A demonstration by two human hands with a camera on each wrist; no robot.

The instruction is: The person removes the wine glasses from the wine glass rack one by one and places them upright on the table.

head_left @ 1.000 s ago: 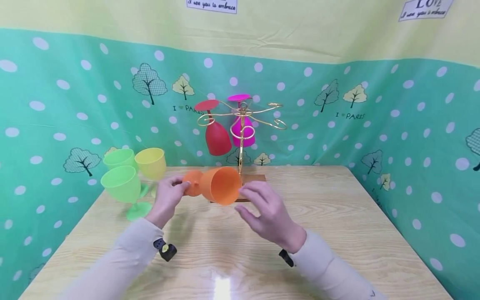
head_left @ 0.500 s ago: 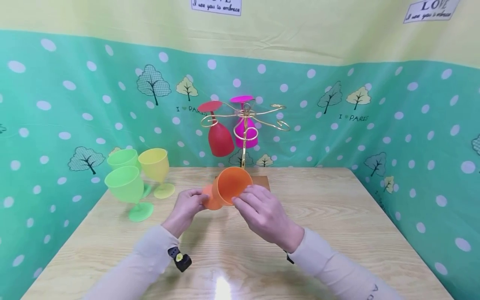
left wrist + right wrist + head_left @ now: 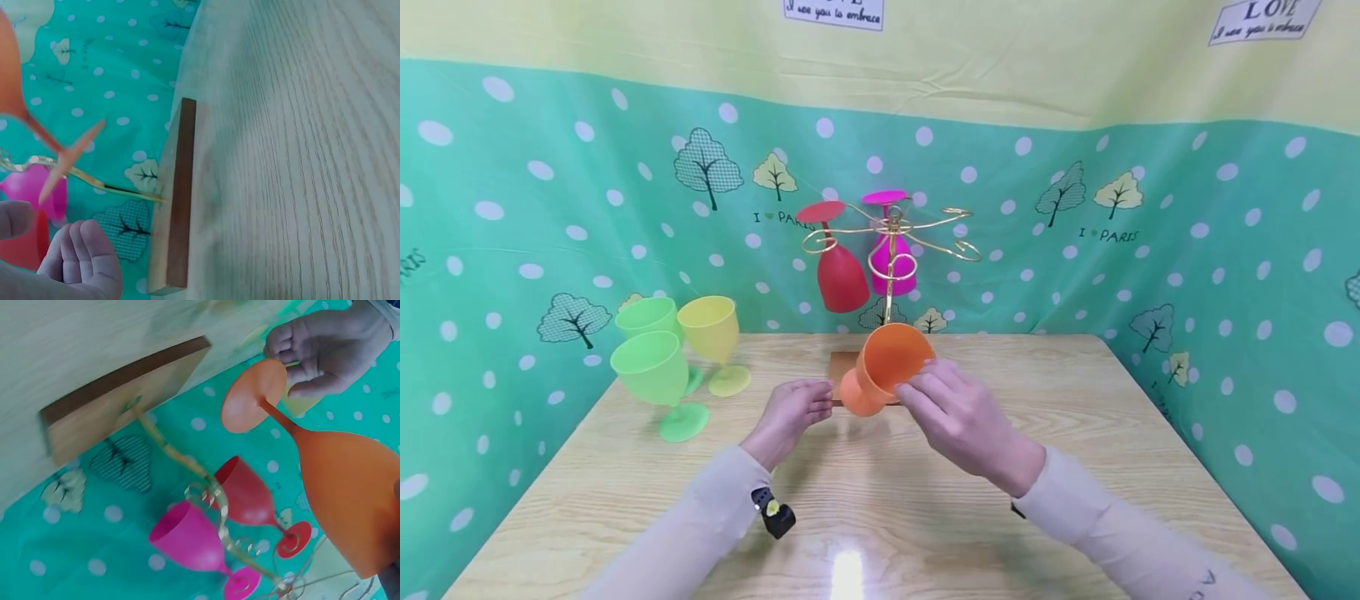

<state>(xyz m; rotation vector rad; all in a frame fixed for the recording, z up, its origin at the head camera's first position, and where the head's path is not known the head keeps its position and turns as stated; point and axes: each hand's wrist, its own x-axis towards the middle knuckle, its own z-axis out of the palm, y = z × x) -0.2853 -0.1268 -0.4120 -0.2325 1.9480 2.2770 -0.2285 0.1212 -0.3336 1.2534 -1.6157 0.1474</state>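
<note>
Head view. Locate the orange goblet in midair, tilted, in front of the gold wire rack and over its wooden base, mouth toward the camera, foot low on the left. Note the right hand pinching the bowl at the rim, forearm reaching in from the lower right. Note the left hand just beside the foot, fingers loosely bent, holding nothing. Also note the red goblet and magenta goblet, both on the rack, foot up.

Treat the orange goblet as probably light and fairly stiff, judging by the thin, matte, plastic-looking wall. Rate slip and breakage risk as low. Take hold preferably at the narrow stem; avoid hard pinching at the rim, likely to flex.

Left wrist view. Observe thumb and bent fingers spaced apart, without visible contact with the foot.

Right wrist view. Observe the orange goblet side-on, foot near the left hand, bowl cropped at the right edge; from here, cannot tell the exact rim grip.
</note>
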